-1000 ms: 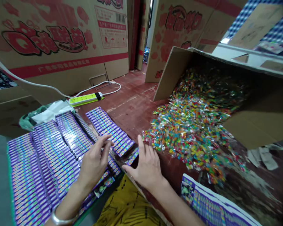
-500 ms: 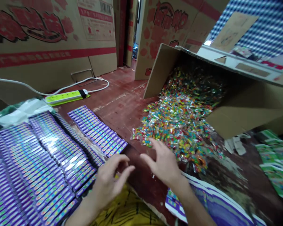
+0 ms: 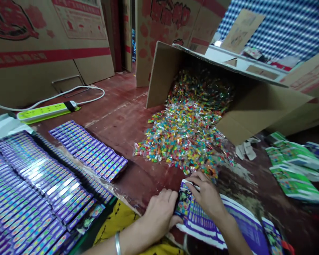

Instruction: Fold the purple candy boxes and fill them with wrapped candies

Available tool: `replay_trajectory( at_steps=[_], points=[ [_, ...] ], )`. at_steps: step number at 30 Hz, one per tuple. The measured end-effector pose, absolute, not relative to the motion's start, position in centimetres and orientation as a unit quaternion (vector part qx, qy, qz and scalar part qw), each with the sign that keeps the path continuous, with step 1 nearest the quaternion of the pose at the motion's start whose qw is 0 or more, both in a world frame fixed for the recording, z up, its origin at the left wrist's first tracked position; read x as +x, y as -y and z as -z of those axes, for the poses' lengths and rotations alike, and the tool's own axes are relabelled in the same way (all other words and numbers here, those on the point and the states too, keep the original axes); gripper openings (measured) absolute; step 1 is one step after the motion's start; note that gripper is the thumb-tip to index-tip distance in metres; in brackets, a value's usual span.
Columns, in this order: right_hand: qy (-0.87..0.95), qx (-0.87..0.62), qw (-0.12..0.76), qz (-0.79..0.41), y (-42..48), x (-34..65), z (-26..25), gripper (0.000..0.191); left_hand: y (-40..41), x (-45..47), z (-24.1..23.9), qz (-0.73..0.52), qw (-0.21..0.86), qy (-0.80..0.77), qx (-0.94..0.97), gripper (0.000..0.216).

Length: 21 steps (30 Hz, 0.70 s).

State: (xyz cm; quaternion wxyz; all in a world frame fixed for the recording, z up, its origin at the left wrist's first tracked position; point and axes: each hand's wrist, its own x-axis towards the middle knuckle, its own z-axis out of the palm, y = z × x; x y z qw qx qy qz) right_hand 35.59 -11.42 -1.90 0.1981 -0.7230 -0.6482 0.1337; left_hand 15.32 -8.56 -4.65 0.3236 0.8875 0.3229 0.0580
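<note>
My left hand [image 3: 161, 210] is at the left end of a fanned row of flattened purple candy cartons [image 3: 202, 219], its fingers and thumb closed round the edge of the end carton [image 3: 184, 202]. Over the same carton's top edge, my right hand [image 3: 208, 194] pinches with thumb and fingertips. White flaps show along the top and bottom of the row. Just beyond my hands lies a heap of small clear packets of colourful candy [image 3: 172, 141], spilling from a cardboard box [image 3: 255, 113] tipped on its side.
Filled purple boxes [image 3: 37, 177] stand in packed rows at left, with a shorter row [image 3: 89, 150] beside them. A yellow-green power strip [image 3: 48, 111] with a white cord lies behind. Green cartons [image 3: 297, 177] are at right. Large cardboard boxes [image 3: 50, 78] rise at the back.
Both hands were empty and apart over the table; they have moved right and down to the flattened purple cartons and taken hold of the end one. The view has turned to the right.
</note>
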Motion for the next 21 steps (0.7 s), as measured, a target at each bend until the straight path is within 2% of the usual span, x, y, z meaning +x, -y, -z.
replay_trajectory(
  at_steps=[3, 7, 10, 13, 17, 19, 21],
  points=[
    [0.575, -0.737, 0.279, -0.222, 11.7, 35.9, 1.5, 0.021, 8.6, 15.2, 4.4, -0.076, 0.341, -0.340, 0.873, 0.056],
    [0.450, -0.718, 0.385, -0.366, 11.3, 34.8, 0.7, 0.029, 8.5, 15.0, 3.8, -0.150, 0.369, -0.329, 0.856, 0.077],
    [0.380, -0.692, 0.445, -0.422, 11.0, 33.1, 0.3, 0.032, 7.9, 15.0, 3.3, -0.201, 0.405, -0.330, 0.829, 0.072],
    [0.384, -0.658, 0.485, -0.429, 11.5, 31.7, 0.3, 0.030, 6.7, 14.7, 2.7, -0.250, 0.538, -0.325, 0.736, 0.066],
    [0.508, -0.599, 0.444, -0.430, 12.6, 30.7, 0.3, 0.040, 5.1, 13.7, 2.0, -0.258, 0.793, -0.206, 0.512, 0.059],
    [0.547, -0.588, 0.406, -0.437, 12.6, 30.7, -0.3, 0.036, 4.7, 13.1, 1.8, -0.234, 0.847, -0.173, 0.445, 0.058],
    [0.550, -0.580, 0.359, -0.481, 12.3, 30.9, -1.2, 0.021, 4.8, 12.5, 1.8, -0.198, 0.871, -0.158, 0.421, 0.057]
  ],
)
